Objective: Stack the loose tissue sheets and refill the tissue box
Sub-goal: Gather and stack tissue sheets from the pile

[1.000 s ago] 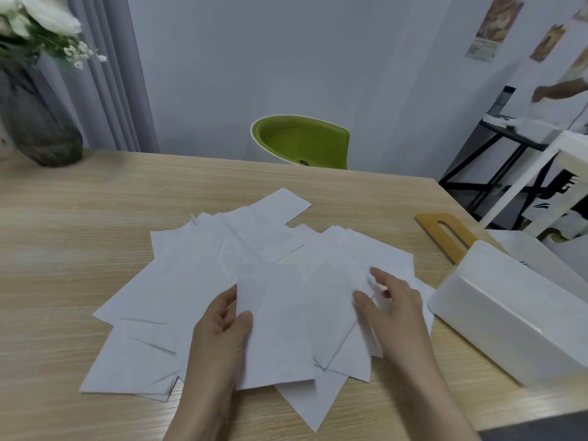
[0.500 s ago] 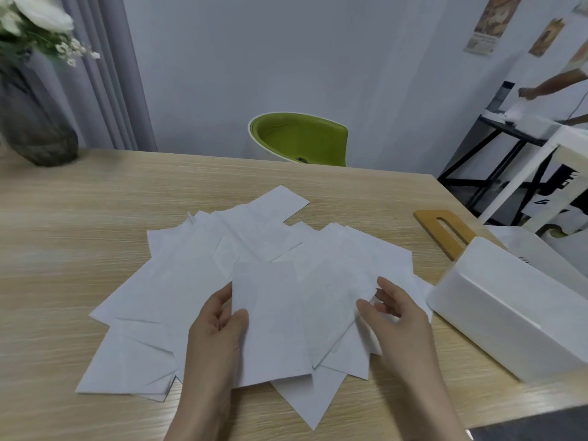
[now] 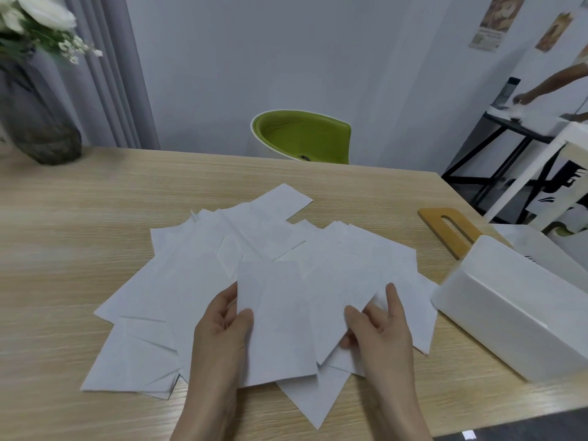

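Your left hand (image 3: 222,326) pinches one sheet (image 3: 280,326); your right hand (image 3: 378,329) grips another's edge. The sheets (image 3: 197,281) lie scattered mid-table, unstacked. The box (image 3: 515,313) at right awaits refilling.

The left hand (image 3: 222,326) has its fingers hidden beneath a tissue sheet (image 3: 276,323). The lower sheets are largely covered by those above. The vase (image 3: 35,122) and flowers (image 3: 35,23) are cropped at the left edge. The wall posters (image 3: 493,23) are possibly printed, their detail illegible.

Head cam, fwd and down, close over table (image 3: 95,218).
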Motion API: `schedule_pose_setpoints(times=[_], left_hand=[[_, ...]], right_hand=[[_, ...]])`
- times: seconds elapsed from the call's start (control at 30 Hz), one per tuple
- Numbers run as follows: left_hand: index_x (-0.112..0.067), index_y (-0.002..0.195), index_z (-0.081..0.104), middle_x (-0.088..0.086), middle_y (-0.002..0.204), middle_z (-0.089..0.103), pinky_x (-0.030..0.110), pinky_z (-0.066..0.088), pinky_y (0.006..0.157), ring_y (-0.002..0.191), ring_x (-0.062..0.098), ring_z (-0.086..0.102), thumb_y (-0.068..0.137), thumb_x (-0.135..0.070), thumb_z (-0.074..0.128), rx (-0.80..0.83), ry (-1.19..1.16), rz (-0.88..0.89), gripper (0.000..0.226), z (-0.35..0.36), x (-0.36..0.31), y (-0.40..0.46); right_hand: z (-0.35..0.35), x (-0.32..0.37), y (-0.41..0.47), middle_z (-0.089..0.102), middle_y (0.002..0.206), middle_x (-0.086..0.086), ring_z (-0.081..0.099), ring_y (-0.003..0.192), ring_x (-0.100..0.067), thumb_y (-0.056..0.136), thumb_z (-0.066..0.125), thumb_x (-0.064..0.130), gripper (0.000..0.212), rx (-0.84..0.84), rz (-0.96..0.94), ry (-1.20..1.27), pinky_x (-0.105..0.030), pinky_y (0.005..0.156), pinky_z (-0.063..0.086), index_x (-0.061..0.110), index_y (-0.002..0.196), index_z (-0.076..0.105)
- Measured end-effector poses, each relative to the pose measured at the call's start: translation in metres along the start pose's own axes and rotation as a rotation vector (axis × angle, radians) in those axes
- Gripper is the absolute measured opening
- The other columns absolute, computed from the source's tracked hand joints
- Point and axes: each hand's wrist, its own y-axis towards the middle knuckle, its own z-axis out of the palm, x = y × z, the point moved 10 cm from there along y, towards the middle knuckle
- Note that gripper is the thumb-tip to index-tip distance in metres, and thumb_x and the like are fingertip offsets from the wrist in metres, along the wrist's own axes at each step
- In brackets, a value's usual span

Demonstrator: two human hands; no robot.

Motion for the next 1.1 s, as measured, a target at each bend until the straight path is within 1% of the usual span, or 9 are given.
schedule_pose_setpoints(times=[0.07, 0.17, 0.3, 0.47, 0.63, 0.73, 0.87, 1.0, 1.1], left_hand=[[-0.032, 0.098, 0.063, -0.017, 0.085, 0.075, 0.03, 0.05, 0.072, 0.082, 0.009, 0.069, 0.092, 0.005, 0.05, 0.003, 0.001, 0.005, 0.04, 0.001, -0.002, -0.001], [-0.031, 0.098, 0.063, -0.016, 0.085, 0.075, 0.027, 0.047, 0.067, 0.073, 0.002, 0.07, 0.093, 0.005, 0.049, 0.003, -0.012, -0.001, 0.039, 0.001, -0.002, -0.001], [-0.031, 0.096, 0.063, -0.008, 0.095, 0.075, 0.029, 0.049, 0.071, 0.084, 0.013, 0.069, 0.094, 0.004, 0.048, -0.01, -0.026, -0.006, 0.038, 0.001, -0.001, -0.001], [-0.027, 0.096, 0.065, -0.007, 0.085, 0.075, 0.029, 0.048, 0.067, 0.08, 0.014, 0.068, 0.095, 0.001, 0.049, -0.021, -0.025, -0.017, 0.032, 0.003, 0.0, 0.0], [-0.017, 0.094, 0.069, -0.007, 0.074, 0.075, 0.03, 0.049, 0.066, 0.072, 0.016, 0.066, 0.094, 0.0, 0.049, -0.017, -0.028, -0.038, 0.027, 0.007, 0.001, -0.004], [-0.017, 0.093, 0.07, -0.006, 0.076, 0.075, 0.028, 0.049, 0.063, 0.066, 0.009, 0.067, 0.095, -0.001, 0.049, -0.003, -0.029, -0.05, 0.026, 0.01, 0.003, -0.005], [-0.018, 0.09, 0.071, -0.004, 0.078, 0.076, 0.028, 0.05, 0.064, 0.067, 0.009, 0.067, 0.095, -0.003, 0.05, 0.005, -0.04, -0.069, 0.025, 0.011, 0.006, -0.005], [-0.018, 0.093, 0.072, 0.0, 0.087, 0.076, 0.034, 0.052, 0.073, 0.085, 0.02, 0.069, 0.095, -0.007, 0.051, 0.01, -0.038, -0.083, 0.024, 0.011, 0.009, -0.004], [-0.015, 0.095, 0.072, 0.005, 0.089, 0.076, 0.046, 0.054, 0.082, 0.089, 0.028, 0.071, 0.095, -0.01, 0.055, 0.02, -0.071, -0.116, 0.018, 0.012, 0.011, -0.005]], right_hand=[[0.002, -0.003, -0.002, 0.061, 0.071, -0.022, 0.052, 0.056, -0.02, 0.09, 0.059, 0.005, 0.058, -0.001, 0.015, 0.019, -0.035, 0.065, 0.045, 0.026, 0.14, 0.039], [0.008, -0.005, -0.004, 0.058, 0.056, -0.007, 0.046, 0.045, -0.018, 0.092, 0.056, 0.003, 0.017, 0.049, 0.041, 0.078, -0.03, 0.056, 0.041, 0.01, 0.104, 0.066], [-0.014, -0.001, 0.009, 0.051, 0.054, -0.011, 0.041, 0.044, -0.02, 0.092, 0.059, 0.008, 0.023, -0.011, 0.042, -0.034, -0.025, 0.047, 0.036, 0.006, 0.069, 0.061], [-0.033, 0.005, 0.027, 0.057, 0.048, -0.015, 0.046, 0.039, -0.018, 0.09, 0.061, 0.01, 0.015, 0.076, 0.07, -0.318, -0.025, 0.039, 0.033, 0.001, 0.078, 0.067], [-0.048, 0.035, 0.035, 0.052, 0.049, 0.004, 0.045, 0.051, -0.013, 0.09, 0.062, 0.013, 0.028, -0.023, -0.166, -0.574, -0.028, 0.055, 0.035, 0.014, 0.062, 0.062], [-0.054, 0.046, 0.034, 0.065, 0.057, 0.008, 0.055, 0.059, -0.016, 0.091, 0.061, 0.014, 0.019, -0.046, -0.121, -0.308, -0.028, 0.059, 0.04, 0.019, 0.074, 0.068], [-0.025, 0.035, 0.025, 0.074, 0.077, -0.009, 0.066, 0.067, -0.024, 0.088, 0.064, 0.014, 0.008, 0.149, 0.081, -0.117, -0.029, 0.059, 0.048, 0.011, 0.087, 0.072], [0.019, 0.018, 0.01, 0.063, 0.072, -0.026, 0.045, 0.066, -0.033, 0.087, 0.065, 0.014, 0.018, 0.315, 0.115, -0.157, -0.028, 0.051, 0.032, 0.012, 0.073, 0.075], [0.038, 0.012, 0.003, 0.057, 0.059, -0.017, 0.037, 0.043, -0.021, 0.09, 0.062, 0.01, 0.017, 0.348, 0.112, -0.159, -0.017, 0.036, 0.022, 0.006, 0.079, 0.074]])
